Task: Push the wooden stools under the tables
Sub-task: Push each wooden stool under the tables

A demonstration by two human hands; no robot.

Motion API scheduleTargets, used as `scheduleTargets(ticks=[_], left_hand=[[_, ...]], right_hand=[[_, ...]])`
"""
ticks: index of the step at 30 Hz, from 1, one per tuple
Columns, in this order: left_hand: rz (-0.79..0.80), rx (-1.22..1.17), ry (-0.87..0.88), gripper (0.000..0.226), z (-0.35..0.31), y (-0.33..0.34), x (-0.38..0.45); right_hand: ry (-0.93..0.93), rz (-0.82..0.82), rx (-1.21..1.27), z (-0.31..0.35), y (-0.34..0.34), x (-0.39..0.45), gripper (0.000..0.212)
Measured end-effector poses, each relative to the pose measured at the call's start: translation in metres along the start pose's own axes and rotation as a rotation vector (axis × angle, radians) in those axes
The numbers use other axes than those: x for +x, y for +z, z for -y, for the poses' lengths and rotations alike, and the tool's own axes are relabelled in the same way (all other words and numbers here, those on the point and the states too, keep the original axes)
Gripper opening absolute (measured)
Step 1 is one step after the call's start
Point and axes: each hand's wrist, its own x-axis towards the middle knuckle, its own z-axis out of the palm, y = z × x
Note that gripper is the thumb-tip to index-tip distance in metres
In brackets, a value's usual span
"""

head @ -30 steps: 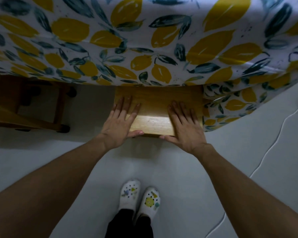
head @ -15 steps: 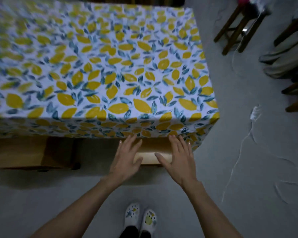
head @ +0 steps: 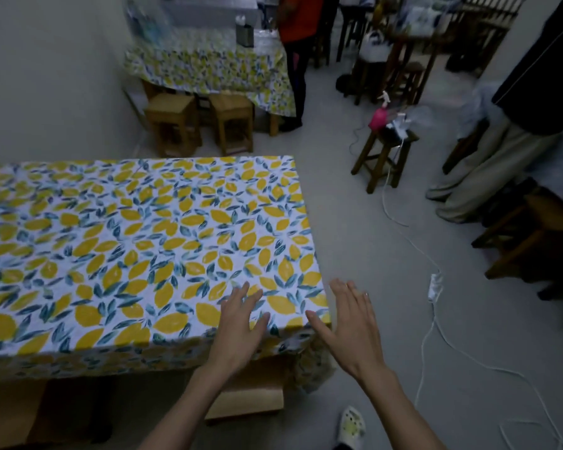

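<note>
At the near table (head: 137, 241), under its lemon-print cloth, one wooden stool (head: 10, 414) at the far left pokes partly out from the hem, and a second stool (head: 251, 394) shows its seat edge just below the hands, so I judge both mostly tucked, not fully. The left hand (head: 238, 329) hovers above the table corner, fingers spread and empty; the right hand (head: 351, 332) hangs just off the corner, likewise spread, holding nothing. At the far table (head: 208, 60) two stools (head: 202, 125) stand half out, and a dark stool (head: 384, 154) carrying a pink bottle stands in open floor, white cable (head: 436, 323) trailing across it.
</note>
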Motion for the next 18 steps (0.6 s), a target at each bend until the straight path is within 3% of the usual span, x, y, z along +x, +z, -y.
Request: scheduleTargets(ticks=[3, 11, 18], left_hand=[[-0.03, -0.032, -0.022, 0.048, -0.038, 0.029, 0.045], [-0.185, -0.09, -0.173, 0.044, -0.146, 0.101, 0.154], [-0.275, -0.089, -0.17, 0.043, -0.186, 0.125, 0.263]], right_hand=[[-0.013, 0.018, -0.009, -0.05, -0.025, 0.051, 0.104], [-0.132, 0.13, -0.071, -0.16, -0.11, 0.192, 0.078], [-0.206, 0.151, -0.048, -0.21, -0.122, 0.307, 0.072]])
